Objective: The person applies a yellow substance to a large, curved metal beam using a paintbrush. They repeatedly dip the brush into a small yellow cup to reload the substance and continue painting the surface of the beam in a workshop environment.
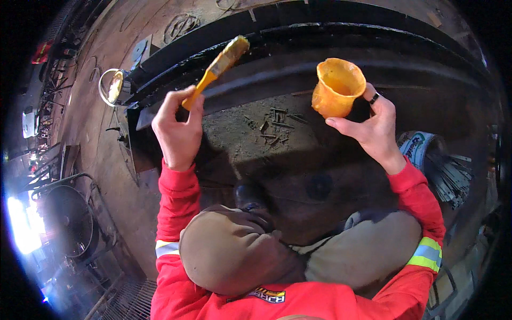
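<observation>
My left hand (179, 128) pinches the yellow handle of a paintbrush (217, 66), its pale bristles pointing up and to the right. In my right hand (374, 125) is an orange-yellow cup (335, 95) with a wavy, uneven rim. Thumb and fingers wrap its right side and base, and its mouth tilts toward me. An orange-yellow coating shows inside; how full it is I cannot tell. Brush and cup are apart, both held up in front of a long dark metal beam (298, 69). The beam runs across beyond my hands.
A bucket (121, 88) with pale contents stands at the left end of the beam. To the right, a tipped bucket (418, 146) lies by a bundle of thin rods (453, 181). Scraps (274, 125) litter the ground ahead. A large round fan (66, 221) is at left.
</observation>
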`<state>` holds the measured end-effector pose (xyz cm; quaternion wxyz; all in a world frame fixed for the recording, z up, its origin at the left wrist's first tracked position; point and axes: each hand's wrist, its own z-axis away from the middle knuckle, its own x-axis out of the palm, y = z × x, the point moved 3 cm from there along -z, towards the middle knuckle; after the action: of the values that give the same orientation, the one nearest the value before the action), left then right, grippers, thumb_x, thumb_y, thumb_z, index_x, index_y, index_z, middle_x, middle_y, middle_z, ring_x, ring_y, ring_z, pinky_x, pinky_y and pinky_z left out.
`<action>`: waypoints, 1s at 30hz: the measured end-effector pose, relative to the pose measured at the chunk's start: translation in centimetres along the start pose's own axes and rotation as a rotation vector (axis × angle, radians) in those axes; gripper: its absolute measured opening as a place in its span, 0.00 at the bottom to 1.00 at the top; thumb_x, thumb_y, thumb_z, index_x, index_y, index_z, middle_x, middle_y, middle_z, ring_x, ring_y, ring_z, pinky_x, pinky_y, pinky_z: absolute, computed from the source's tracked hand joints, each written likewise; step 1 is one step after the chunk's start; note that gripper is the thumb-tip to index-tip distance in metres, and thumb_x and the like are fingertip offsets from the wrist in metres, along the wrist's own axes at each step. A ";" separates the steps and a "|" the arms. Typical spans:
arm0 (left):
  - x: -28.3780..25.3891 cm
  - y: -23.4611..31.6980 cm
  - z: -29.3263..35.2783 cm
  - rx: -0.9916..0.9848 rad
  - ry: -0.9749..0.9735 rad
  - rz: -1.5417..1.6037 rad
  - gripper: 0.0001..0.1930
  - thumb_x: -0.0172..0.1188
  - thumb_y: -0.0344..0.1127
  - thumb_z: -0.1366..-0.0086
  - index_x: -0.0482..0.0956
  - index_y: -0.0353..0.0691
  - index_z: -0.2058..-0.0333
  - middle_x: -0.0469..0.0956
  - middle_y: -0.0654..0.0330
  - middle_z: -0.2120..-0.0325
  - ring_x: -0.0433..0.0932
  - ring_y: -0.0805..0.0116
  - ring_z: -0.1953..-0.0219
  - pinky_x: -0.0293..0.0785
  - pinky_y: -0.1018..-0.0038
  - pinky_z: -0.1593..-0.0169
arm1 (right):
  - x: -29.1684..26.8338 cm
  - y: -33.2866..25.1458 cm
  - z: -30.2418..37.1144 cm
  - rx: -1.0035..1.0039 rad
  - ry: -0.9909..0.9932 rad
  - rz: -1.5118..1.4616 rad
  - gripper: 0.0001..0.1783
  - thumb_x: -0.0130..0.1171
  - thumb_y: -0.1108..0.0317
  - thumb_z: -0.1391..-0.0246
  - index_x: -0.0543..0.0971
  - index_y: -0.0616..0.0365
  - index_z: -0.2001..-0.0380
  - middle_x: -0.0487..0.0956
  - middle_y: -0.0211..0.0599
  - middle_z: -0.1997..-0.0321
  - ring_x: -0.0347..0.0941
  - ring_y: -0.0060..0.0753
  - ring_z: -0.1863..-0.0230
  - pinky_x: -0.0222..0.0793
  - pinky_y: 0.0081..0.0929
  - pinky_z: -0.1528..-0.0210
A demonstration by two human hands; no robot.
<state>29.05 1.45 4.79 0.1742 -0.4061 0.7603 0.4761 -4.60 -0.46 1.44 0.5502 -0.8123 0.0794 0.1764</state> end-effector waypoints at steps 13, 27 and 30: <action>1.8 2.5 -3.0 0.116 0.096 -0.072 0.07 0.66 0.27 0.42 0.81 0.34 0.65 0.81 0.50 0.73 0.83 0.62 0.69 0.76 0.71 0.60 | -0.8 -0.5 -0.1 -0.035 0.015 0.021 0.31 0.80 0.63 0.65 0.80 0.66 0.58 0.82 0.39 0.57 0.77 0.31 0.54 0.69 0.29 0.45; 5.7 3.8 -3.5 0.225 -0.026 -0.049 0.07 0.66 0.28 0.43 0.79 0.35 0.65 0.80 0.49 0.73 0.81 0.53 0.71 0.75 0.69 0.65 | -0.9 -0.4 0.1 -0.038 0.019 0.035 0.31 0.80 0.62 0.65 0.80 0.66 0.57 0.82 0.40 0.58 0.78 0.31 0.55 0.69 0.28 0.45; 5.3 4.0 -3.1 0.207 -0.043 -0.002 0.06 0.66 0.28 0.42 0.79 0.35 0.66 0.80 0.48 0.73 0.81 0.54 0.71 0.75 0.70 0.65 | -0.8 -0.6 -0.2 -0.049 0.014 0.043 0.31 0.80 0.63 0.65 0.80 0.66 0.57 0.82 0.40 0.58 0.78 0.30 0.55 0.69 0.29 0.46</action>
<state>23.03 -2.72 5.19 0.2321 -0.3762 0.8012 0.4034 -5.16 -0.46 2.30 0.5255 -0.8250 0.0962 0.1845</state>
